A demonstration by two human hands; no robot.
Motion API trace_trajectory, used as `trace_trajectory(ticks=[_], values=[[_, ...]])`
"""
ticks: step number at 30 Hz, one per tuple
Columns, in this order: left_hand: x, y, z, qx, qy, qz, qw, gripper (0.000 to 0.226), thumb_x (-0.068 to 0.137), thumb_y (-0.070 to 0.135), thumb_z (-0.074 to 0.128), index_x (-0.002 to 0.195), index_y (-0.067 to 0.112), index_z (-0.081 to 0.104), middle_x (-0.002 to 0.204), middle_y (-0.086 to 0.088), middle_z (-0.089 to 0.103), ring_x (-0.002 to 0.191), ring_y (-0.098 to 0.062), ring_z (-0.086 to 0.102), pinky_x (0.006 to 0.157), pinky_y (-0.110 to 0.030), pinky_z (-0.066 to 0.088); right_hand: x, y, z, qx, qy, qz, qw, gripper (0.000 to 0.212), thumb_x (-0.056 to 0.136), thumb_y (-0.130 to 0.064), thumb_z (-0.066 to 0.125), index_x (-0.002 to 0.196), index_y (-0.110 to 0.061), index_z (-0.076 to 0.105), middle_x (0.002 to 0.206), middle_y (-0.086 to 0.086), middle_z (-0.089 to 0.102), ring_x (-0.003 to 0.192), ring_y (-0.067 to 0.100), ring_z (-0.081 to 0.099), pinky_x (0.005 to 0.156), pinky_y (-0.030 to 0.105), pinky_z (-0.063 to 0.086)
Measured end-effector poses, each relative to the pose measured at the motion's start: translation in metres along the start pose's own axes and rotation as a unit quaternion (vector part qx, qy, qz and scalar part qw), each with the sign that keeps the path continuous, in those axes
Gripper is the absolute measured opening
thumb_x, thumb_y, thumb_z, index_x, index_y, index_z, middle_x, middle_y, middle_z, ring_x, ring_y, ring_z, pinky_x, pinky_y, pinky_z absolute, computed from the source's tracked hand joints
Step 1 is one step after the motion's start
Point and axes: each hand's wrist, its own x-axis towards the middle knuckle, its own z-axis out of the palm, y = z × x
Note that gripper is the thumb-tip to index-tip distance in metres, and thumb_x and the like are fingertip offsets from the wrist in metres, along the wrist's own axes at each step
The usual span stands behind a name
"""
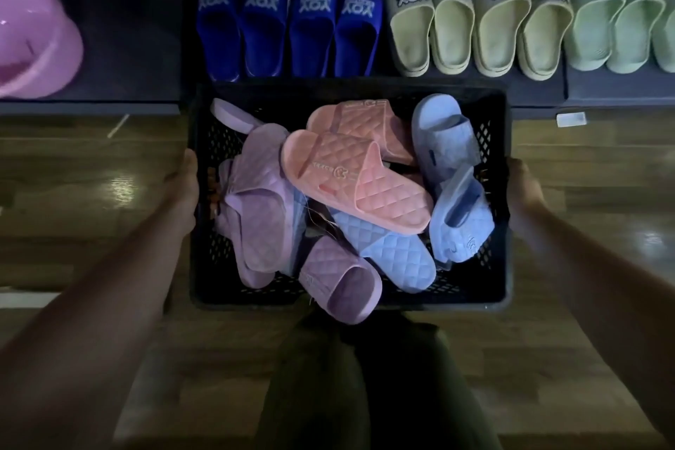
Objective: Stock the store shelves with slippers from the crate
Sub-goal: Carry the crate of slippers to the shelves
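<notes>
Nearest the camera, dark trousers (358, 376) cover the person's legs, and two bare forearms reach forward on either side of them. The left hand (184, 186) clasps the left wall of the black crate (500, 230), and the right hand (524, 190) clasps the right wall. Each thumb lies along the rim, and the other fingers are hidden behind the plastic. The crate sits between the hands, above the knees and over the wooden floor (73, 194).

Inside it is a loose heap of quilted slippers. A lilac slipper (339, 281) pokes over the near wall, and another lilac one (255, 201) lies at the left. A pale blue slipper (387, 252) lies under a pink slipper (358, 186) that rests on top of the pile. Two more blue ones (445, 135) lean against the right wall.

Just beyond the crate runs the low dark shelf (529, 91). It carries royal blue slippers (288, 25), then pale yellow slippers (478, 22), then pale green slippers (617, 22) (all in neat rows, toes pointing away). A pink plastic basin (33, 29) stands far left.
</notes>
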Motion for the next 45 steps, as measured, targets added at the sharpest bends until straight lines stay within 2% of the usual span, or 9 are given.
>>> trace_trajectory(ticks=[8,11,16,23,28,32,37,40,45], values=[[0.047,-0.029,0.014,0.015,-0.01,-0.013,1.0,0.069,0.087,0.066,0.044,0.123,0.01,0.059,0.115,-0.008,0.064,0.1,-0.03,0.063,0.092,-0.049,0.05,0.052,0.047,0.031,-0.026,-0.01,0.018,0.999,0.029,0.088,-0.036,0.047,0.101,-0.017,0.064,0.08,0.012,0.062,0.059,0.028,0.06,0.039,0.025,0.043],[0.058,-0.029,0.022,0.015,-0.007,-0.011,1.0,0.065,0.086,0.066,0.046,0.119,0.011,0.061,0.113,-0.009,0.065,0.098,-0.03,0.064,0.087,-0.047,0.053,0.06,0.042,0.037,-0.006,-0.012,0.029,0.999,0.033,0.087,-0.039,0.044,0.103,-0.016,0.064,0.083,0.012,0.061,0.064,0.027,0.061,0.049,0.029,0.044],[0.075,-0.036,0.015,-0.003,-0.05,-0.02,0.999,0.08,0.074,0.075,0.047,0.119,0.01,0.063,0.112,-0.019,0.065,0.069,-0.027,0.06,0.055,-0.031,0.049,0.049,0.034,0.042,0.083,0.013,0.09,0.992,0.042,0.085,-0.045,0.039,0.1,-0.017,0.066,0.087,0.01,0.063,0.073,0.027,0.061,0.056,0.029,0.043],[0.096,-0.049,0.006,0.042,-0.027,-0.015,0.999,0.105,0.049,0.092,0.05,0.118,0.013,0.063,0.117,-0.017,0.064,0.079,-0.031,0.064,0.068,-0.041,0.055,0.039,0.032,0.039,0.105,-0.004,0.089,0.99,0.043,0.084,-0.05,0.039,0.09,-0.019,0.069,0.089,0.012,0.068,0.077,0.028,0.065,0.067,0.036,0.049],[0.059,-0.042,0.027,0.109,0.09,0.065,0.988,0.06,0.094,0.053,0.039,0.123,0.005,0.06,0.126,-0.02,0.059,0.117,-0.035,0.055,0.103,-0.043,0.041,0.033,0.032,0.013,-0.025,0.042,0.059,0.997,0.054,0.087,-0.06,0.038,0.102,-0.019,0.069,0.102,0.008,0.063,0.092,0.03,0.058,0.08,0.038,0.044],[0.057,-0.045,0.01,0.042,0.145,0.061,0.987,0.062,0.074,0.051,0.045,0.11,0.005,0.063,0.117,-0.019,0.062,0.111,-0.036,0.058,0.099,-0.044,0.044,0.014,0.027,-0.018,0.016,0.023,0.026,0.999,0.036,0.091,-0.051,0.043,0.083,-0.027,0.069,0.098,0.002,0.069,0.089,0.022,0.062,0.08,0.038,0.047],[-0.044,-0.013,-0.009,0.138,0.082,0.091,0.983,0.032,0.095,0.032,0.042,0.102,0.007,0.062,0.108,-0.016,0.061,0.102,-0.031,0.056,0.09,-0.036,0.039,-0.042,0.01,-0.03,0.009,-0.008,0.022,1.0,0.018,0.085,-0.038,0.06,0.072,-0.026,0.067,0.081,0.003,0.069,0.075,0.02,0.062,0.072,0.035,0.051],[-0.084,-0.013,-0.027,0.166,0.003,0.099,0.981,0.035,0.084,0.051,0.045,0.101,0.029,0.065,0.113,-0.01,0.066,0.105,-0.03,0.06,0.099,-0.043,0.044,-0.085,0.003,-0.04,-0.008,-0.044,0.031,0.999,0.02,0.084,-0.04,0.06,0.072,-0.027,0.069,0.082,0.005,0.073,0.074,0.021,0.066,0.078,0.04,0.055],[-0.171,0.002,-0.048,0.219,-0.069,0.11,0.967,0.033,0.09,0.051,0.041,0.104,0.029,0.061,0.11,-0.006,0.066,0.102,-0.027,0.063,0.093,-0.045,0.048,-0.171,-0.014,-0.059,-0.042,-0.057,0.02,0.997,0.024,0.087,-0.032,0.053,0.071,-0.02,0.065,0.08,0.008,0.07,0.084,0.031,0.067,0.075,0.043,0.053]])
